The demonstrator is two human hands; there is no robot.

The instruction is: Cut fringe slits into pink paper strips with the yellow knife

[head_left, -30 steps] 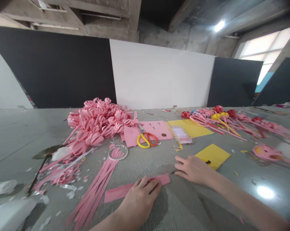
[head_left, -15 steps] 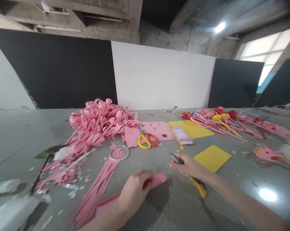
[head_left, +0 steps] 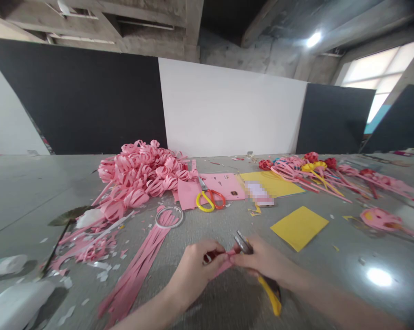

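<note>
Here, pink paper strip [head_left: 222,268]: low in the middle, between the fingertips of both hands; plain pink, pinched narrow and bunched at its upper end, a flatter length slanting down to the left; fingers hide much of it, so its full shape cannot be told.
Left hand [head_left: 197,268]: curled, thumb and forefinger brought together on the strip, a small gap showing behind their tips.
Right hand [head_left: 267,260]: slightly blurred, fingers closed round a yellow-handled tool [head_left: 271,297], thumb tip at the strip's bunched end, close by the left fingertips.
Tool's head: grey, poking up and left past the fingers; its exact kind is unclear.
Yellow card [head_left: 299,228]: flat, just beyond the right hand.
Loose pink strips [head_left: 138,275]: a long flat bundle left of the left hand, its far end under a white ring [head_left: 156,220].
Scissors [head_left: 207,202]: one yellow handle, one red, lying partly on pink sheets [head_left: 223,183].
Looped pink paper [head_left: 145,174]: heaped at the far left.
Paper flowers [head_left: 313,167]: red, pink and yellow, spread at the far right.
</note>
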